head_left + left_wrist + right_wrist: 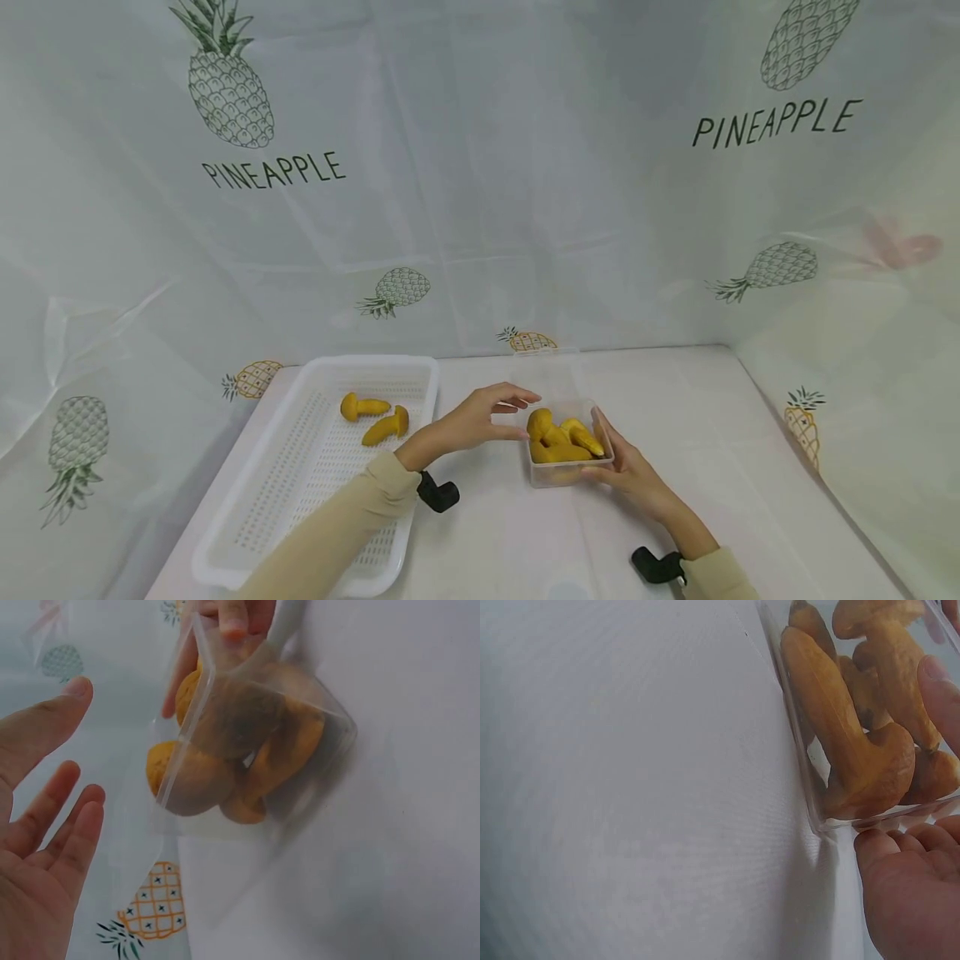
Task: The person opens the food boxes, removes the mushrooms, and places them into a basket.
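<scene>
A clear plastic box (555,477) holds several yellow-brown mushrooms (561,452), piled close to its rim. Its transparent lid (551,375) stands open behind it. My right hand (637,483) grips the right side of the box, thumb at the front and fingers along the side. At the box's left edge is my left hand (480,417), thumb and fingers spread apart with nothing between them. The left wrist view shows this left hand (45,847) open beside the box. Close up in the right wrist view, mushrooms (832,712) lie against the clear wall.
On the left stands a white perforated basket (300,467) with two mushrooms, one (363,407) behind the other (386,427). The left forearm reaches over its right rim. A pineapple-print sheet (480,183) hangs behind the white table (750,467).
</scene>
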`<state>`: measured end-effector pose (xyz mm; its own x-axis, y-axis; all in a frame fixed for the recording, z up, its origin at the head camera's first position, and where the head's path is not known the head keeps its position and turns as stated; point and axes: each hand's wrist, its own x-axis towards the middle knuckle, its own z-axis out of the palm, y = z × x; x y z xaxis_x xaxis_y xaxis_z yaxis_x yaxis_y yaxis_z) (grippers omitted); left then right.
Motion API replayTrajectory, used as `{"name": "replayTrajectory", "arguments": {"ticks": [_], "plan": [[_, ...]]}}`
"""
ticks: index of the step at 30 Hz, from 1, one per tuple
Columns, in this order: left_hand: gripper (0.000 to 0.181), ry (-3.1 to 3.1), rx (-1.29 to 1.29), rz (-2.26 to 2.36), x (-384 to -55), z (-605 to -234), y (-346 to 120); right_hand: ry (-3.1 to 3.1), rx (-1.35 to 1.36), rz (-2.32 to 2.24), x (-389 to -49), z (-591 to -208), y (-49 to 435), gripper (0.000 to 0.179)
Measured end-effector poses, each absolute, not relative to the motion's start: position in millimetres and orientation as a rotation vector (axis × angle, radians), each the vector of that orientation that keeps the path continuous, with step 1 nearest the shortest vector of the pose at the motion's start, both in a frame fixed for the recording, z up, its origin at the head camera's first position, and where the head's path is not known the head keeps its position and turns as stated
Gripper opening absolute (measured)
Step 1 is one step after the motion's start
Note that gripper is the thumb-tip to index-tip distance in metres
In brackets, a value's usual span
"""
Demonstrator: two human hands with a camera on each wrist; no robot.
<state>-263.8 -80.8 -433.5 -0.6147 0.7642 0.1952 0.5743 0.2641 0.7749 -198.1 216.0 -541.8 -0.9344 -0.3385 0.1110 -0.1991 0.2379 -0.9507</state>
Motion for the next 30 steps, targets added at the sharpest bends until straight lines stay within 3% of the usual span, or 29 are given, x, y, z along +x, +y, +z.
{"name": "replayTrajectory", "arguments": {"ticks": [12,30], "plan": [[0.047,2.161,1.357,1.256,-264,-444,-64,2.340,-0.541,-1.821,-199,-542,216,0.097],[0.055,2.121,1.360,1.026,-265,-452,-44,2.351,-0.531,-1.817,-198,-545,217,0.096]]}}
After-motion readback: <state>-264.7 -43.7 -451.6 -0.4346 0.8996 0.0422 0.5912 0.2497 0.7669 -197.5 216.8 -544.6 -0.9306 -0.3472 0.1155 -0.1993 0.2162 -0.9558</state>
